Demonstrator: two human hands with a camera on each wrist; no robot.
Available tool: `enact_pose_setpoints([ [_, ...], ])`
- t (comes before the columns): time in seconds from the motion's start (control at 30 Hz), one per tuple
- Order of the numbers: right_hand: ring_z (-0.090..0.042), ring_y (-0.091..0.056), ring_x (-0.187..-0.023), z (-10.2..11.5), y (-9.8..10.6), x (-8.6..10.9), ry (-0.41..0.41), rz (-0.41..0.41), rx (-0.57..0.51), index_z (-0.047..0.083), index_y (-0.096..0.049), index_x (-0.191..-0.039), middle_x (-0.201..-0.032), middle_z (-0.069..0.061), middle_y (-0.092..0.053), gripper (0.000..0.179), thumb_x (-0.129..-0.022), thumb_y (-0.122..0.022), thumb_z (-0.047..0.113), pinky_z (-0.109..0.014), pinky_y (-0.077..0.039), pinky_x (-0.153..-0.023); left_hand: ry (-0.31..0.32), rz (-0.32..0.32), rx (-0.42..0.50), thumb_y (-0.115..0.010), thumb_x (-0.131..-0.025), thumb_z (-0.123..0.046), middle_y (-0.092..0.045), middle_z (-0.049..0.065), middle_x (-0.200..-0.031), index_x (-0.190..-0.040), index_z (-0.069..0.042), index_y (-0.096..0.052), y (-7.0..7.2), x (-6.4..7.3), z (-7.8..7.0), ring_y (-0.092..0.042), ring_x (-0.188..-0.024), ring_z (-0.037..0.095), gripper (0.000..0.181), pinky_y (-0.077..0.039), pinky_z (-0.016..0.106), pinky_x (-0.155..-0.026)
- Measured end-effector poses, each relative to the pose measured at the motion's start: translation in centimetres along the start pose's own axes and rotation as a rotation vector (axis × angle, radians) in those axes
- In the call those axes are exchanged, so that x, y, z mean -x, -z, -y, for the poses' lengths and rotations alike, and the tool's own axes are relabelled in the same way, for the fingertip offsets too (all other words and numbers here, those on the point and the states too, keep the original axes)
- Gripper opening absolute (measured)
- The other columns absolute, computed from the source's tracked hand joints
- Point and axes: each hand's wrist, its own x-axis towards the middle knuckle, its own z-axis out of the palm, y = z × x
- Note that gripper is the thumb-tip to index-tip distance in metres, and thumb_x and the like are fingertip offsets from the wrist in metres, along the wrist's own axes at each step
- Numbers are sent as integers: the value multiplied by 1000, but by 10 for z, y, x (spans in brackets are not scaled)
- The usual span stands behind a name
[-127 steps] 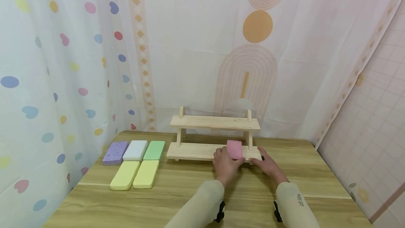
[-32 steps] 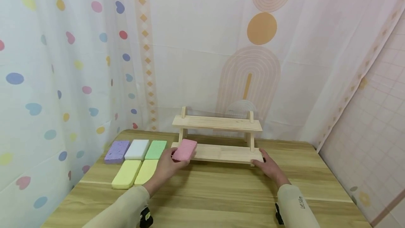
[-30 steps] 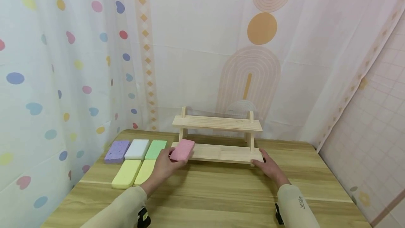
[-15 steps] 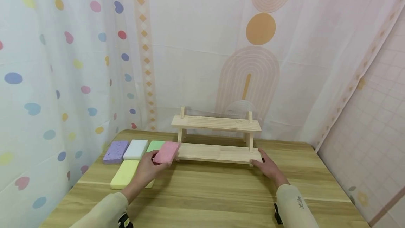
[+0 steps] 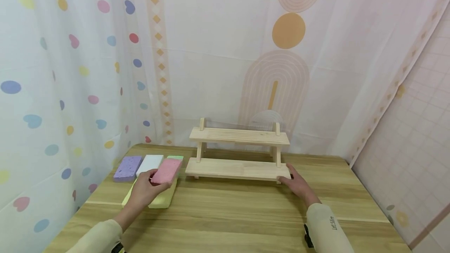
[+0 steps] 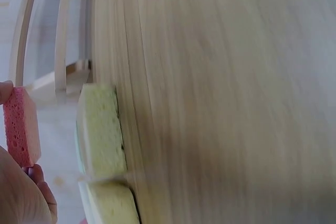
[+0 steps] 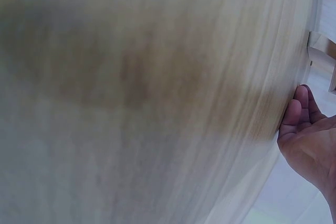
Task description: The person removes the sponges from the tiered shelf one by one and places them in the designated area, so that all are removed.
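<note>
A pink sponge is pinched in my left hand and held over the green sponge and the right yellow sponge. The left wrist view shows the pink sponge between thumb and fingers, apart from the yellow sponge. Most of the other yellow sponge is hidden behind my left hand. My right hand grips the right end of the lower board of a two-tier wooden shelf. In the right wrist view, its fingers are bent by the tabletop.
A purple sponge and a white sponge lie in the back row at the left. All this stands on a wooden table. A patterned curtain hangs behind it, with another dotted curtain at the left.
The pink sponge was on the shelf's lower board at first. My left hand has lifted it off and carried it left to above the other sponges. My right hand has stayed at the shelf's end.
</note>
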Motion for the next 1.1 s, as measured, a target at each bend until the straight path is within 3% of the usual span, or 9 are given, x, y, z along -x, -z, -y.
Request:
enact_pose_setpoints([
  [0.23,-51,-7,-144,-1,0,0,-2,-1,9,9,-7,-160,-160,-29,-6,92,-96,-60,48,-66,-14,-112,2,4,-33,-83,-81,-25,-63,26,-115,-130,14,-52,17,1,16,-62,-93,26,69,-51,27,-69],
  [0.5,-50,-8,-145,3,1,0,5,-6,18,9,-8,-160,-160,-29,-8,90,-96,-60,47,-65,-15,-112,26,-7,-141,-79,-84,-36,-57,33,-123,-134,17,-45,43,5,37,-59,-105,38,81,-51,43,-81],
  [0.8,-51,-8,-144,2,1,1,2,3,19,9,-7,-159,-160,-30,-7,91,-96,-60,48,-65,-16,-112,36,-28,-174,-80,-84,-36,-57,35,-121,-133,19,-44,61,11,60,-57,-101,37,82,-48,29,-73],
  [0.93,-51,-8,-144,1,1,1,4,2,19,9,-7,-159,-160,-30,-7,91,-96,-60,48,-66,-16,-112,36,-42,-185,-79,-84,-36,-55,37,-122,-133,20,-44,68,14,66,-57,-104,40,82,-48,29,-73],
  [1.1,-50,-9,-144,1,1,1,5,-4,9,9,-8,-160,-160,-29,-8,91,-96,-61,47,-65,-17,-112,61,-48,-201,-77,-86,-38,-54,38,-123,-132,17,-46,77,20,74,-56,-107,45,78,-48,40,-78],
])
